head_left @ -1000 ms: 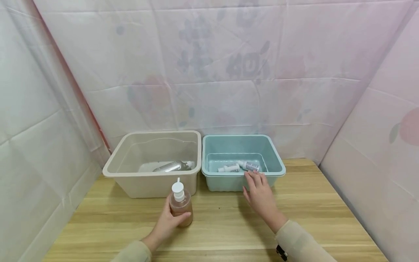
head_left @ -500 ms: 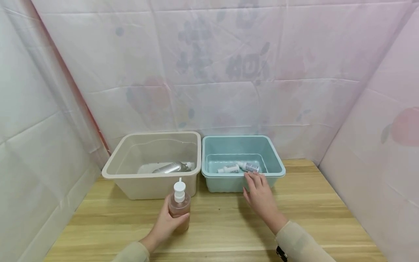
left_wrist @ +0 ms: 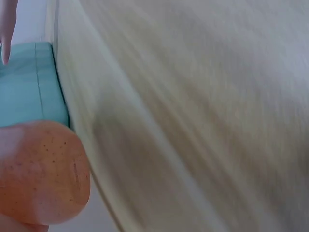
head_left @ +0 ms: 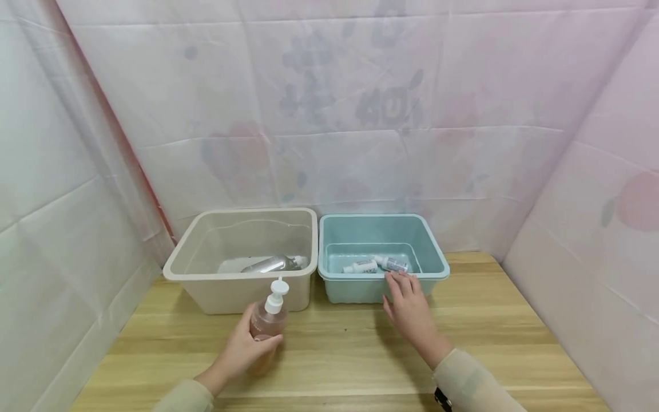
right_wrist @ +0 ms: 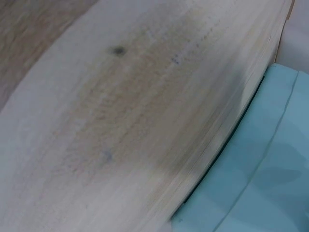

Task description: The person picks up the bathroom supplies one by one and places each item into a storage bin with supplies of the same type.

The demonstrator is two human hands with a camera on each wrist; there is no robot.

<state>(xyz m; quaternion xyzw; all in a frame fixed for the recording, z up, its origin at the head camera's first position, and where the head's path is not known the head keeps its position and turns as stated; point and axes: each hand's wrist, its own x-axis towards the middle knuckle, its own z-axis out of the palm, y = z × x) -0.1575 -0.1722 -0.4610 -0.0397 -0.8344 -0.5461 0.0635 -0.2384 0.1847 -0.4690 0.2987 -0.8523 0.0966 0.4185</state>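
My left hand (head_left: 239, 349) grips a clear pump bottle (head_left: 270, 323) with a white pump top and amber-pink liquid inside. It is raised in front of the beige bin (head_left: 231, 294), and its top leans to the right. In the left wrist view the rounded bottom of the bottle (left_wrist: 43, 169) shows, with small bubbles in the liquid. The right hand (head_left: 410, 312) rests its fingertips at the front rim of the light blue bin (head_left: 355, 290). That hand is out of sight in the right wrist view, where only the bin's side (right_wrist: 270, 159) and the table appear.
A clear bottle (head_left: 273, 264) with a white cap lies in the beige bin. Inside the blue bin are two small white bottles, one on the left (head_left: 360, 266) and one on the right (head_left: 393, 264). Both bins stand side by side on the wooden table (head_left: 350, 366), against a cloth wall.
My left hand has moved left with the pump bottle and tipped it from upright to a lean. The right hand stays at the blue bin's rim.
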